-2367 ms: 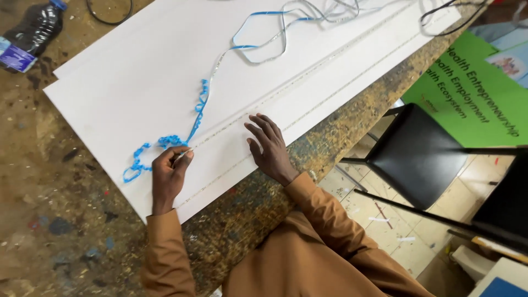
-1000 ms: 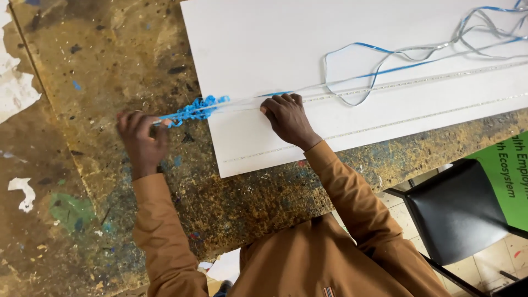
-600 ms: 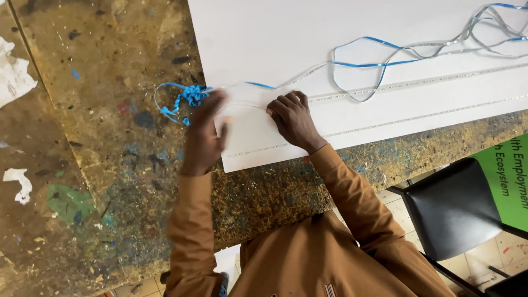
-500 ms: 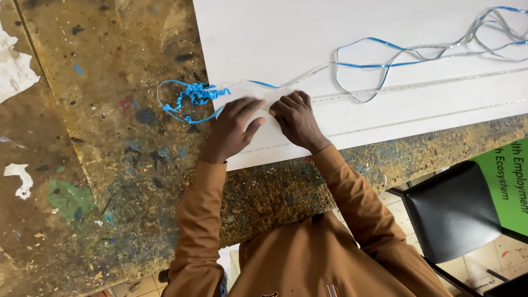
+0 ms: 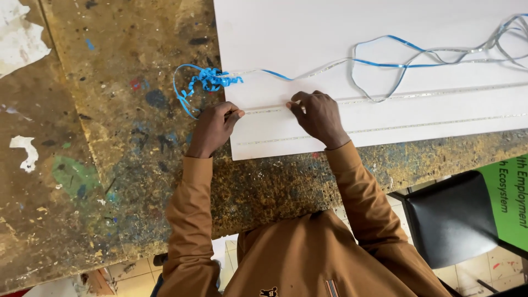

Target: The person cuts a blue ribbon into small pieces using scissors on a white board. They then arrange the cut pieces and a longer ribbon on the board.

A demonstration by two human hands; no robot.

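A thin strip (image 5: pixel 264 110) on the white board (image 5: pixel 341 33) is pinched by both hands, left (image 5: pixel 212 129) and right (image 5: pixel 319 116), just below the blue ribbon (image 5: pixel 209 81).

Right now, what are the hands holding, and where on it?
Both pinch the upper strip lying along the board: left hand at its end by the board's edge, right hand further along.

Bright even light, soft faint shadows, sharp focus, no glare
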